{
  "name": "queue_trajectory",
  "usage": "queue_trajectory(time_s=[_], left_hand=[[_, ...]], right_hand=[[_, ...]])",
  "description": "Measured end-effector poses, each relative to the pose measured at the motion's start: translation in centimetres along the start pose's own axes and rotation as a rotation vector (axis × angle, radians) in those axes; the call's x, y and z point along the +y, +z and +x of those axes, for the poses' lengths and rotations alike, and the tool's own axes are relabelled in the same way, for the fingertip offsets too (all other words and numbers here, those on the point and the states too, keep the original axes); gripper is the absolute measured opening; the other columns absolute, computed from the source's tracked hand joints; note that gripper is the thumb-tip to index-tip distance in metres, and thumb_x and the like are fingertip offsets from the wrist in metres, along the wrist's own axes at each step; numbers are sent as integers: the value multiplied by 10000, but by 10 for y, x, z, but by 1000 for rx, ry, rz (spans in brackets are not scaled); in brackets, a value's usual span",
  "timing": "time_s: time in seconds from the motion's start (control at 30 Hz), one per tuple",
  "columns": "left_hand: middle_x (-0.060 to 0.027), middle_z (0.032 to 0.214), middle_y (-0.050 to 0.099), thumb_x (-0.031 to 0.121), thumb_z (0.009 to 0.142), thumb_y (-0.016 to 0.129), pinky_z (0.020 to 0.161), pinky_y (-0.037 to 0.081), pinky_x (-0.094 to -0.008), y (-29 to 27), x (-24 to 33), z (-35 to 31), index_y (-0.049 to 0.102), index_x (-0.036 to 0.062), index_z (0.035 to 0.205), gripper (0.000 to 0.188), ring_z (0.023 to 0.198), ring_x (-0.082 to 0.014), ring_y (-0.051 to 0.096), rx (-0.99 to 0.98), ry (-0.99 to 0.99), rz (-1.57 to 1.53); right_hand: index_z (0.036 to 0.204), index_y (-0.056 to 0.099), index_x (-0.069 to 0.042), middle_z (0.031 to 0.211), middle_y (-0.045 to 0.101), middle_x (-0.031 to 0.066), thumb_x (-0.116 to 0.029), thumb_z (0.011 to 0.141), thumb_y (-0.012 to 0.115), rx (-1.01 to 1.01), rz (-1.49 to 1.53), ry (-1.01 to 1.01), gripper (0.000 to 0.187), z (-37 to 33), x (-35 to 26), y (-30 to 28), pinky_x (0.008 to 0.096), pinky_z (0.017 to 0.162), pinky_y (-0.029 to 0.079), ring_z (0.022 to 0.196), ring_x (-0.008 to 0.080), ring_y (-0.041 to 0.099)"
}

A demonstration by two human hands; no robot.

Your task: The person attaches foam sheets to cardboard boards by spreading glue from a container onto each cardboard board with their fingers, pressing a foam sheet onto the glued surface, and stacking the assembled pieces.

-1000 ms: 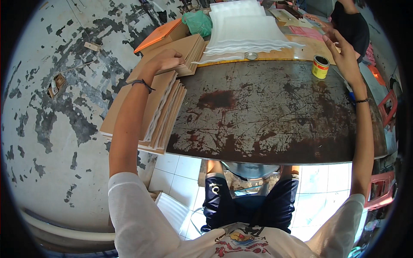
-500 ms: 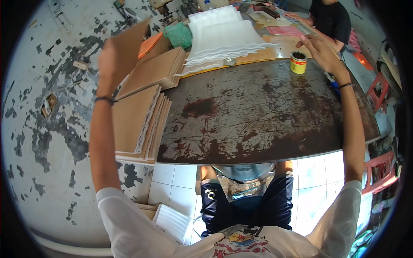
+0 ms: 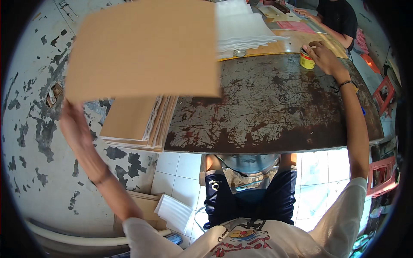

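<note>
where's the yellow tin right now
In the head view, the yellow tin is at upper right, standing on the dark tabletop near its far edge, beside the right hand.

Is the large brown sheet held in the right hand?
No, the left hand holds the brown sheet near its lower left corner, while the right hand is at the yellow can.

- The left hand (image 3: 77, 124) is blurred.
- The cardboard sheet (image 3: 144, 51) hides part of the white foam sheets (image 3: 245, 28).
- The co-worker (image 3: 339, 20) is cut off at the upper edge.
</note>
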State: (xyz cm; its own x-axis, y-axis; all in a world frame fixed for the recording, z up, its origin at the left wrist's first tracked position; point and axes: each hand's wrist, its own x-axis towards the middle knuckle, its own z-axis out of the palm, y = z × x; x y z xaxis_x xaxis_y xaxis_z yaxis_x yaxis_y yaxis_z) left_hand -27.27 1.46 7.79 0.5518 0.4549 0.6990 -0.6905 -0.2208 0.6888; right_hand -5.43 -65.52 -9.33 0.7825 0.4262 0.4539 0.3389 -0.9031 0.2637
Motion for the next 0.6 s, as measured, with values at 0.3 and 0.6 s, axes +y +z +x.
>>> queue_trajectory(time_s=[0.3,0.6], left_hand=[[-197,1092,613,-5,1014,490,912,635,-359,55,-21,-285,483,8,1144,131,1080,-246,662,159,-604,-784],[-157,1068,595,-28,952,458,852,661,-369,47,-37,-349,476,16,1058,117,945,-212,674,155,-718,-835]], right_hand=[[1255,609,10,1271,643,180,-443,1099,369,117,602,319,536,-9,13,32,423,1065,439,1237,346,541],[1139,703,41,1239,659,196,-580,1076,289,-21,376,211,749,8,-20,-33,417,1080,425,1271,342,517]])
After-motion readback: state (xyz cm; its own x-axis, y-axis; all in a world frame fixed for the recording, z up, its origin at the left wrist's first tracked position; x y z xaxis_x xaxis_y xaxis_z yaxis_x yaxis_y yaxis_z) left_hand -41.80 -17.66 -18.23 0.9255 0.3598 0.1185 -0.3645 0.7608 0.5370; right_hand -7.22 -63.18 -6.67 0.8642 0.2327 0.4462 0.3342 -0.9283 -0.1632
